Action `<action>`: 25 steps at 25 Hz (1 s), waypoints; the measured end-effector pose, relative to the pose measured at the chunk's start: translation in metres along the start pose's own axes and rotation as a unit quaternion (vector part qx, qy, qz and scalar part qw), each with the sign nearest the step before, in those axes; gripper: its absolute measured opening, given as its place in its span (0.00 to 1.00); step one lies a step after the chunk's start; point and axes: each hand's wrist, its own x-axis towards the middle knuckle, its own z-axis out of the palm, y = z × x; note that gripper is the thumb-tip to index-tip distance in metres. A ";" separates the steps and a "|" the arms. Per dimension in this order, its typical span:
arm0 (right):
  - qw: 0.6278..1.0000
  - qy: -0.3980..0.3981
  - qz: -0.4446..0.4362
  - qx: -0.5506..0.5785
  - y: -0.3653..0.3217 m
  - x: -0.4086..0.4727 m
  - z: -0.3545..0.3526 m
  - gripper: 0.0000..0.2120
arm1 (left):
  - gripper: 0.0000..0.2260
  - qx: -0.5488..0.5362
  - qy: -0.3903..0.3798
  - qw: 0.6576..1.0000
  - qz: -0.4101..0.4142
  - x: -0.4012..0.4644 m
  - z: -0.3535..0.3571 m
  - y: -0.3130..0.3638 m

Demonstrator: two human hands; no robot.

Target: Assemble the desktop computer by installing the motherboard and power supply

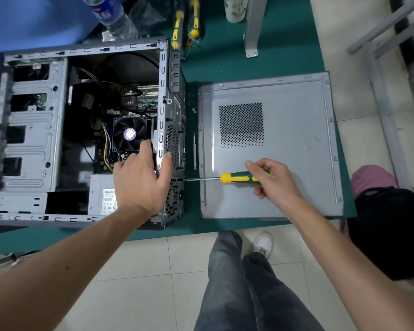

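Open PC case [34, 139] lies on its side at the desk's [225, 65] left part, near the front edge. Inside: motherboard [129, 103] w/ CPU fan [129, 134] sits mid-case; power supply [101, 197] is in the case's near corner, label facing up.

Left hand [141, 177]: forearm reaches in from lower left, palm down, over the case's rear wall. Fingers relaxed and spread, gripping nothing; fingertips touch the fan's near edge, thumb rests against the rear wall's top rim.

Right hand [270, 180]: arm comes in from lower right, wrist bent a bit, fingers curled round the green/yellow handle of a screwdriver [234, 178]. Shaft runs level toward the left, tip at the case's rear panel just above the PSU vent grille. Whether the tip sits in a screw: can't tell.

Removed side panel [285, 144] lies flat on the desk's right part, under the right hand. A thin metal tool [194, 149] lies betw. case and panel. Bagged yellow-handled tools [187, 22] and a water bottle [112, 15] are at the desk's far edge. Person's legs and a white shoe [263, 243] show on the tiled floor [141, 271] below.
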 end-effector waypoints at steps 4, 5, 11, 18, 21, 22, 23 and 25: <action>0.997 -0.028 0.003 0.070 0.001 0.000 -0.004 0.04 | 0.16 -0.004 0.003 1.000 0.003 0.000 0.001 0.000; 0.997 -0.021 -0.002 0.075 0.000 -0.002 -0.004 0.05 | 0.16 -0.004 0.004 1.000 0.003 0.000 0.001 0.000; 1.000 -0.018 0.014 -0.016 0.003 -0.001 -0.001 0.12 | 0.15 -0.005 0.003 1.000 0.003 0.000 0.002 0.000; 0.999 -0.024 0.028 -0.032 0.005 0.000 0.000 0.15 | 0.16 -0.010 0.006 1.000 0.005 0.000 0.002 0.000; 0.997 -0.048 0.026 0.060 0.007 0.000 -0.005 0.05 | 0.16 -0.011 0.005 1.000 0.004 0.000 0.002 0.000; 0.997 -0.039 0.021 0.060 0.007 0.000 -0.006 0.05 | 0.16 -0.009 0.005 1.000 0.004 0.000 0.002 0.000; 0.999 -0.023 0.018 0.035 0.007 0.000 -0.006 0.05 | 0.16 -0.008 0.005 1.000 0.003 0.000 0.002 0.000; 0.999 -0.005 0.021 -0.033 0.008 0.000 -0.002 0.12 | 0.15 -0.009 0.005 1.000 0.004 0.000 0.002 0.000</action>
